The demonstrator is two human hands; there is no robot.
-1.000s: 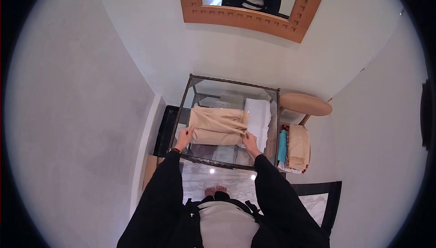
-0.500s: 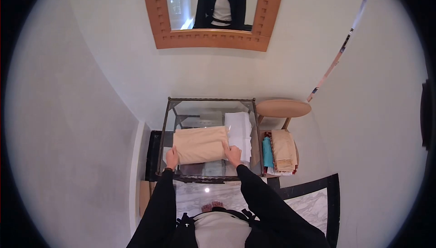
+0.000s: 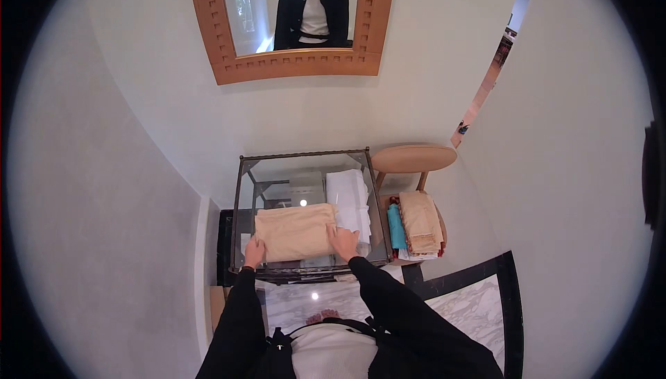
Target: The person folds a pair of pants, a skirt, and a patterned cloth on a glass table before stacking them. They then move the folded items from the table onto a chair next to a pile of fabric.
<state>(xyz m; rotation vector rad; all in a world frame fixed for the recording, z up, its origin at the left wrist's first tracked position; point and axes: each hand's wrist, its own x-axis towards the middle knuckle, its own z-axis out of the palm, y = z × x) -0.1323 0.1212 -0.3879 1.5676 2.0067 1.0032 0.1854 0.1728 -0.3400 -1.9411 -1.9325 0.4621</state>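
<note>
- Right now I see a tan folded cloth [image 3: 295, 232] lying flat on a glass table [image 3: 277, 171]. It looks soft and a bit thick, and its shape is a neat rectangle.
- My left hand [image 3: 254, 251] lies on the near left corner of the cloth. The fingers look flat and spread, but I cannot tell if they pinch the cloth.
- My right hand [image 3: 343, 242] lies on the right edge of the cloth, palm down. It presses there with the fingers out, not curled into a fist.
- Both arms wear black sleeves [image 3: 385, 296].
- Just beside the tan cloth, on the right part of the table, is a white folded cloth [image 3: 349, 198]. It looks smooth and is longer than it is wide. My right hand is close to it.
- The table top is see-through and square, with a thin dark metal frame [image 3: 238, 212] round it.
- To the right of the table stands a round wooden stool [image 3: 414, 158] with a pale flat top.
- Under it, lower down, is a pile of folded cloths [image 3: 420, 223]. The top ones are tan, and a blue one [image 3: 396, 226] sits at the left side.
- On the wall behind the table hangs a mirror with a wide wooden frame [image 3: 291, 66] with little square cuts in it.
- The floor [image 3: 472, 309] is shiny stone, white with a dark band.
</note>
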